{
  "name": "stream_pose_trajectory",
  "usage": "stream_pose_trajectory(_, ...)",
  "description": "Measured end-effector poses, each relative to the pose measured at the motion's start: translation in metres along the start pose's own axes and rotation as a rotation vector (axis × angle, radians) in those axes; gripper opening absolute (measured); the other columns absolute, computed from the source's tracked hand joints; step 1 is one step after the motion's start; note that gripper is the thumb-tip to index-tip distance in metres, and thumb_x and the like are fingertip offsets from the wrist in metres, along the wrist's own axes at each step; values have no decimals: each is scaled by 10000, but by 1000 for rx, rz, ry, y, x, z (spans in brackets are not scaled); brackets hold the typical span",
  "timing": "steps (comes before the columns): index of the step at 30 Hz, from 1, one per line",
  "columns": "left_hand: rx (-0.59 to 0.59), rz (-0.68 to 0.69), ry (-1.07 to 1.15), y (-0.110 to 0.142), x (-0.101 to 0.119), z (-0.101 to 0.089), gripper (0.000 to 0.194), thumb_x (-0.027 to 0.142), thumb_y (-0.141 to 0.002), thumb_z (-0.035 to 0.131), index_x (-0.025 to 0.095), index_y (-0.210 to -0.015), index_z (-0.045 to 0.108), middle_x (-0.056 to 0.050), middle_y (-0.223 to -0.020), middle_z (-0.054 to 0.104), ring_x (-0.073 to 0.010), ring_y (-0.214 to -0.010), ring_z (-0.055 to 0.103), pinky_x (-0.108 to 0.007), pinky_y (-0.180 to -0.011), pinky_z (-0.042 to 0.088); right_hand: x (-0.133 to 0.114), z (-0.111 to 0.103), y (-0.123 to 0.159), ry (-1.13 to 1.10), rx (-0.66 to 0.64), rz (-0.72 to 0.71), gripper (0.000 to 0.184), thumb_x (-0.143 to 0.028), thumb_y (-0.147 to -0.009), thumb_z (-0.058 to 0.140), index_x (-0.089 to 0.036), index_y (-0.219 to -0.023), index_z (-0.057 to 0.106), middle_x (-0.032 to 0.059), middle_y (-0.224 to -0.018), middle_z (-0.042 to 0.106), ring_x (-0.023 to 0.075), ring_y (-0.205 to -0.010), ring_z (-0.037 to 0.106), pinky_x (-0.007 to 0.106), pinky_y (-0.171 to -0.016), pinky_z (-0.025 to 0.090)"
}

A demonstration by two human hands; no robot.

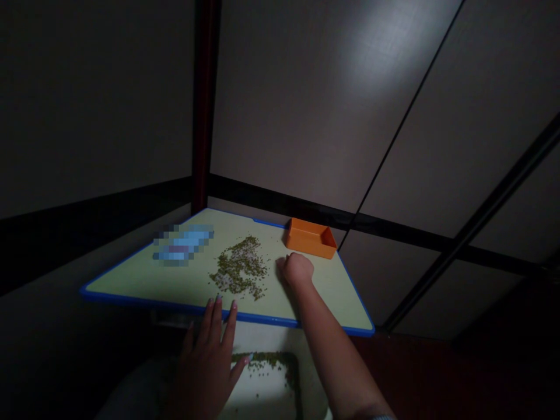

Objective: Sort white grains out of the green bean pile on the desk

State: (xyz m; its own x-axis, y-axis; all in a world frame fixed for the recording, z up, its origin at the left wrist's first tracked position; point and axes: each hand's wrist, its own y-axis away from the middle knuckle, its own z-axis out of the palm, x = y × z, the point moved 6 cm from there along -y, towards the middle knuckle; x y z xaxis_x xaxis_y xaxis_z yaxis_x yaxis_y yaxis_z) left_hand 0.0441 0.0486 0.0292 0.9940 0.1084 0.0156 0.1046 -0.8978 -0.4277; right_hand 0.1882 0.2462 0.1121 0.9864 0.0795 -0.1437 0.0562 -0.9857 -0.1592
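Observation:
A pale green tray with a blue rim [144, 280] lies in front of me, with a heap of small green and pale grains [240, 269] spread on its middle. My right hand [297, 269] rests on the tray just right of the heap, its fingers curled into a fist; what they hold, if anything, is hidden. My left hand [210, 356] lies flat with fingers stretched out over the tray's near edge, fingertips close to the heap. Below the near edge sits a white container [266, 388] with more green grains in it.
An orange rectangular box [311, 237] stands at the tray's far right corner. A blurred blue patch [181, 245] lies on the tray's left part. A dark post [205, 105] rises behind the tray. Dim tiled floor surrounds everything.

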Motion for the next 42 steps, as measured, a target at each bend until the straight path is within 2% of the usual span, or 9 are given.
stream_pose_trajectory(6,87,36,-24,1,1,-4,706,403,-781,536,144,-1432,453,-220,-1546,373,-380,-1450,317,-566,-1080,339,14,-3,-3,-40,40,23,430,-431,-930,455,-139,-1009,761,198,-1041,747,277,-970,717,310,-765,517)
stream_pose_trajectory(13,159,69,-27,1,2,-5,729,415,-750,557,128,-1415,473,-254,-1511,412,-404,-1420,359,-575,-1043,371,0,3,9,-49,-39,-113,416,-445,-935,479,-137,-1016,747,193,-1042,746,252,-979,709,287,-780,500)
stream_pose_trajectory(19,228,116,-12,3,2,-5,777,432,-731,583,91,-1417,457,-294,-1488,419,-435,-1395,381,-594,-1039,367,1,0,10,9,-29,-83,423,-421,-942,477,-102,-1050,732,220,-1054,735,258,-991,710,297,-798,507)
stream_pose_trajectory(22,233,136,14,3,-2,-1,748,462,-766,543,96,-1414,460,-273,-1500,417,-416,-1410,369,-581,-1052,365,-2,-2,5,24,-13,-97,405,-408,-957,465,-113,-1071,718,214,-1062,734,254,-1000,709,302,-809,506)
stream_pose_trajectory(27,208,143,43,3,-12,9,747,498,-822,445,33,-1407,436,-253,-1504,423,-374,-1421,369,-539,-1045,403,-25,1,-3,50,2,-182,355,-362,-971,459,-120,-1121,670,202,-1060,736,240,-978,712,306,-810,501)
stream_pose_trajectory(32,249,137,57,3,-22,13,793,551,-806,464,-1,-1375,457,-290,-1475,439,-388,-1411,382,-512,-1057,417,-44,11,-6,76,-31,-298,302,-342,-954,497,-157,-1155,625,163,-1078,734,238,-973,705,303,-781,488)
stream_pose_trajectory(38,265,151,53,3,-21,8,764,529,-816,465,-10,-1356,474,-293,-1458,458,-397,-1391,407,-516,-1036,441,-47,9,7,88,-40,-490,259,-334,-951,494,-179,-1086,652,137,-1087,721,239,-1014,664,313,-805,447)
stream_pose_trajectory(42,264,146,62,4,-20,5,751,524,-815,478,-5,-1348,485,-286,-1460,461,-393,-1400,396,-506,-1034,445,-40,6,19,59,-55,-543,218,-292,-943,502,-189,-1042,667,112,-1080,715,214,-1033,623,297,-822,410)
